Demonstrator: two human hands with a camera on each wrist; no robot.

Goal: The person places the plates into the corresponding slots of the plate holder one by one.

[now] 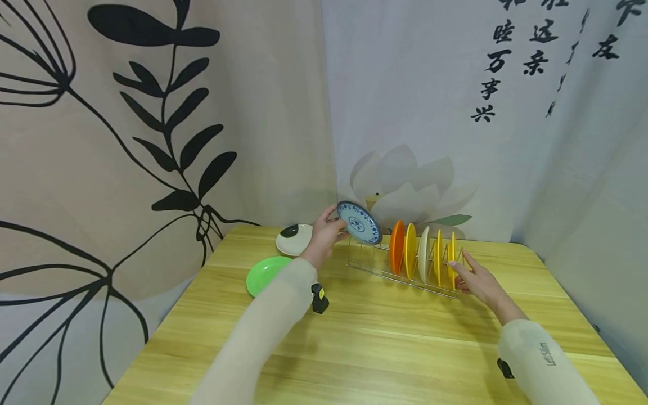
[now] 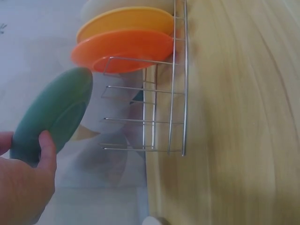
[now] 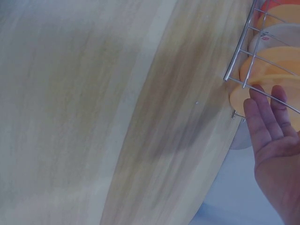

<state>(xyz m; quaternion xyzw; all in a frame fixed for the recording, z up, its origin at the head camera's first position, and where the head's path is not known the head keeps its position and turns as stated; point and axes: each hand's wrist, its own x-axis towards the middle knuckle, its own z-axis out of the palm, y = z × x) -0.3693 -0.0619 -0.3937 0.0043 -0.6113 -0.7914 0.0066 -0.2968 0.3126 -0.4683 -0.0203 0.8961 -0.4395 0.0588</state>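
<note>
The left hand [image 1: 325, 235] pinches the blue-patterned plate [image 1: 357, 223] by its rim, tilted above the wire rack's [image 2: 186, 93] left end, seemingly to leave its far edge free. The right hand [image 1: 481, 282] extends its fingers at the rack's right end, perhaps steadying it. Upright plates [image 1: 423, 254] stand between; a green plate [image 1: 265, 274] lies left of the rack.

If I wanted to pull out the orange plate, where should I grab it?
Probably by its top rim, pinched from above. The orange plate stands on edge in the wire rack, its top sticking up past the wires. In the head view, the next yellow plate sits close on its right, but the slots on its left are bare, giving more room there.
</note>
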